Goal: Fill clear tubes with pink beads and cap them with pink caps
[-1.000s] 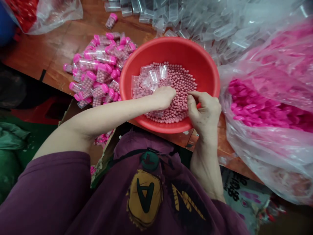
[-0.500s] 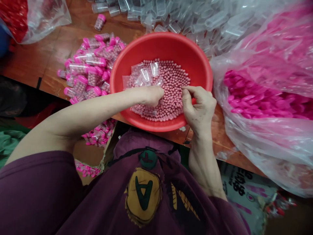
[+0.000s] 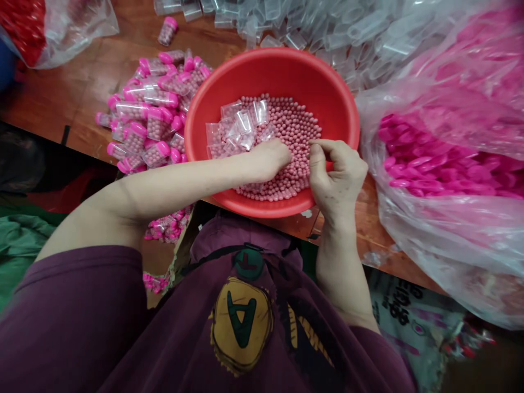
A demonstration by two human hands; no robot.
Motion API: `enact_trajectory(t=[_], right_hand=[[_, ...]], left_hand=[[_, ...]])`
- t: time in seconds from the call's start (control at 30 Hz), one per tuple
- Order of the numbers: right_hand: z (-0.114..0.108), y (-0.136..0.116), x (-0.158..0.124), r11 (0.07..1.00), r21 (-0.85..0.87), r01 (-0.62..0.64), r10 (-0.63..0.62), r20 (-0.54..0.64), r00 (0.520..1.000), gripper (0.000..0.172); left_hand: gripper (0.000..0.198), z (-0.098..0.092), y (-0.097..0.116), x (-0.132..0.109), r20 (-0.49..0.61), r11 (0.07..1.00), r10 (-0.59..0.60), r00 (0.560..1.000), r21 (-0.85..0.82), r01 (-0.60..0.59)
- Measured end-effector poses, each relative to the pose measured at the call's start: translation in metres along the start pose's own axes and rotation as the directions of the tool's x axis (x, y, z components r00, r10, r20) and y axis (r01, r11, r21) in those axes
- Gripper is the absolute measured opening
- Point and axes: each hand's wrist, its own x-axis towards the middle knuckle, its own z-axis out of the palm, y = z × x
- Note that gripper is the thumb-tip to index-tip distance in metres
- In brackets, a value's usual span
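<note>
Since the earlier frame both hands have shifted slightly rightward within the red basin (image 3: 327, 82). Left hand (image 3: 268, 159), curled, contents hidden, rests on the pink beads (image 3: 295, 128). Right hand (image 3: 338, 177) pinches something unidentifiable, axis indeterminable.

Left of us on the wooden table (image 3: 61, 103) lies a heap of filled tubes with pink caps (image 3: 147, 117); one capped tube (image 3: 167, 31) lies apart above it; a bag of red pieces (image 3: 36, 27) sits at our far left; empty clear tubes (image 3: 319, 33) spread along the top; at our right a clear bag of pink caps (image 3: 442, 164) slumps; more filled tubes (image 3: 167, 226) lie below the table edge.
</note>
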Motion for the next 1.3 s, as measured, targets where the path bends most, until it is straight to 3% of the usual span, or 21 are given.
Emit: enact_trajectory(t=[0.1, 0.17, 0.23, 0.3, 0.4, 0.47, 0.63, 0.8, 0.9, 0.97, 1.17, 1.3], right_hand=[[0.005, 0.003, -0.003, 0.996, 0.083, -0.022, 0.025, -0.039, 0.999, 0.037], [0.008, 0.009, -0.007, 0.988, 0.147, -0.051, 0.075, -0.16, 0.984, 0.042], [0.008, 0.019, -0.013, 0.978, 0.172, -0.12, 0.167, -0.293, 0.941, 0.047], [0.004, 0.031, -0.02, 0.964, 0.193, -0.181, 0.247, -0.413, 0.876, 0.048], [-0.008, 0.046, -0.028, 0.929, 0.313, -0.199, 0.336, -0.483, 0.809, 0.034], [-0.017, 0.049, -0.031, 0.916, 0.362, -0.171, 0.344, -0.492, 0.8, 0.026], [-0.03, 0.022, -0.02, 0.953, 0.297, -0.066, 0.189, -0.405, 0.895, 0.022], [-0.024, -0.01, -0.004, 0.971, 0.239, -0.016, 0.044, -0.11, 0.993, 0.023], [-0.016, -0.02, -0.002, 0.981, 0.191, 0.03, -0.035, 0.023, 0.999, 0.027], [-0.013, -0.023, -0.003, 0.986, 0.163, 0.022, -0.028, 0.033, 0.999, 0.026], [-0.017, -0.004, -0.009, 0.974, 0.203, -0.101, 0.144, -0.212, 0.967, 0.022], [-0.029, 0.016, -0.013, 0.965, 0.162, -0.207, 0.245, -0.272, 0.931, 0.024]], left_hand=[[0.039, 0.016, 0.012, 0.014, 0.002, 0.996, 0.016, 1.0, -0.093, -0.015], [0.03, 0.02, 0.013, 0.022, -0.006, 0.982, -0.009, 1.0, -0.188, 0.008], [0.021, 0.017, 0.01, 0.024, -0.009, 0.954, -0.053, 0.999, -0.296, 0.048], [0.03, 0.007, 0.004, 0.02, -0.032, 0.887, -0.098, 0.995, -0.456, 0.072], [0.04, -0.008, -0.002, 0.002, -0.049, 0.614, -0.146, 0.988, -0.787, 0.051], [0.035, -0.016, -0.001, -0.013, -0.018, 0.381, -0.142, 0.99, -0.924, 0.038], [0.012, -0.02, 0.013, -0.046, 0.104, -0.08, -0.11, 0.988, -0.992, 0.096], [0.018, -0.006, 0.026, -0.061, 0.109, -0.348, -0.135, 0.985, -0.936, 0.055], [0.032, 0.0, 0.029, -0.065, 0.094, -0.426, -0.159, 0.983, -0.904, 0.017], [0.037, -0.001, 0.03, -0.067, 0.092, -0.454, -0.168, 0.982, -0.891, 0.006], [0.035, -0.005, 0.033, -0.074, 0.12, -0.432, -0.176, 0.977, -0.901, 0.033], [0.036, -0.003, 0.036, -0.074, 0.066, -0.365, -0.398, 0.915, -0.927, -0.092]])
